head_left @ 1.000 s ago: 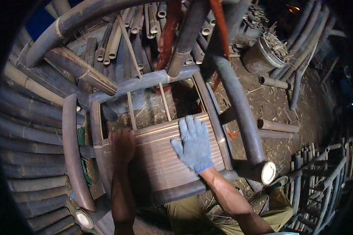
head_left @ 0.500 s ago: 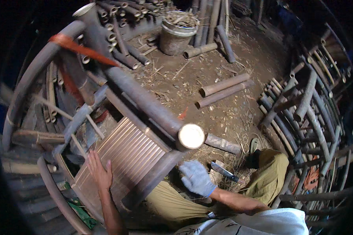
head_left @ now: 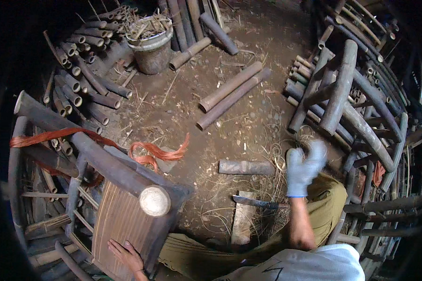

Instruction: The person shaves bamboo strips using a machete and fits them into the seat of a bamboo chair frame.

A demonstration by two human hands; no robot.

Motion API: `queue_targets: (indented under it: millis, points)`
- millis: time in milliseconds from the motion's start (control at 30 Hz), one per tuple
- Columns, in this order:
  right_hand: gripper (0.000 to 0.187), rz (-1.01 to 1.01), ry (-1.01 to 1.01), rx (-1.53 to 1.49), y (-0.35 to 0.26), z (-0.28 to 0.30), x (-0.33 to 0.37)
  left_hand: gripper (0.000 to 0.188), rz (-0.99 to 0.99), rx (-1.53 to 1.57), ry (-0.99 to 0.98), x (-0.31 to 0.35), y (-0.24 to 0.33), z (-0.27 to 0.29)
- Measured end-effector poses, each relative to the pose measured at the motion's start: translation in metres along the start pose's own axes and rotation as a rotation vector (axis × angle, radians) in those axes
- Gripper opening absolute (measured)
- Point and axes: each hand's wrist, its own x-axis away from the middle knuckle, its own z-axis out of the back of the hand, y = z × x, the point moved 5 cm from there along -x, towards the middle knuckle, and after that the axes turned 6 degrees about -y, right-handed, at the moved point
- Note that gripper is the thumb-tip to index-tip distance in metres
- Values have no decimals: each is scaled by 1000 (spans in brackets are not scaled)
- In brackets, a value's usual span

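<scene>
My bare left hand (head_left: 125, 256) lies with its fingers stretched out on the slatted bamboo seat (head_left: 122, 218) of a chair frame at lower left. A thick bamboo pole (head_left: 112, 164) runs along the seat's far side, its pale cut end toward me. My right hand (head_left: 305, 169), in a grey glove, is raised above the ground at the right. Its thumb stands apart from the fingers and nothing shows in it; motion blurs it a little. Below and left of it, a large knife (head_left: 255, 202) lies across a wooden block (head_left: 242, 225).
Orange-red strips (head_left: 157, 152) hang from the chair frame. A short bamboo piece (head_left: 246, 167) and two longer tubes (head_left: 232, 89) lie on the dirt floor. A bucket of shavings (head_left: 151, 49) stands far left by stacked bamboo. Another bamboo frame (head_left: 340, 89) stands at right.
The view has swung rightward. My gloved right hand has moved away from the seat's corner, out to the right and up. My left hand still rests on the seat, nearer its front edge.
</scene>
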Motion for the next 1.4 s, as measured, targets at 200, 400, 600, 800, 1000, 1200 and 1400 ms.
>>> queue_targets:
  millis: [200,400,600,800,1000,1200,1400]
  points:
    - [83,-121,15,563,135,42,-133,70,17,69,12,-1,5,-4]
    - [95,-180,-117,703,158,-8,-150,69,14,55,-14,1,29,17]
    - [94,-174,-153,774,146,-28,-159,68,48,114,-8,5,30,20]
    - [57,410,-139,212,22,-77,-94,66,55,268,90,9,20,17]
    - [41,343,-1691,-32,24,-162,164,64,45,224,73,2,35,28]
    - [44,486,-2026,42,102,-156,285,61,-26,204,152,12,41,33]
    - [47,376,-2068,5,168,-141,296,59,-266,294,152,38,39,43]
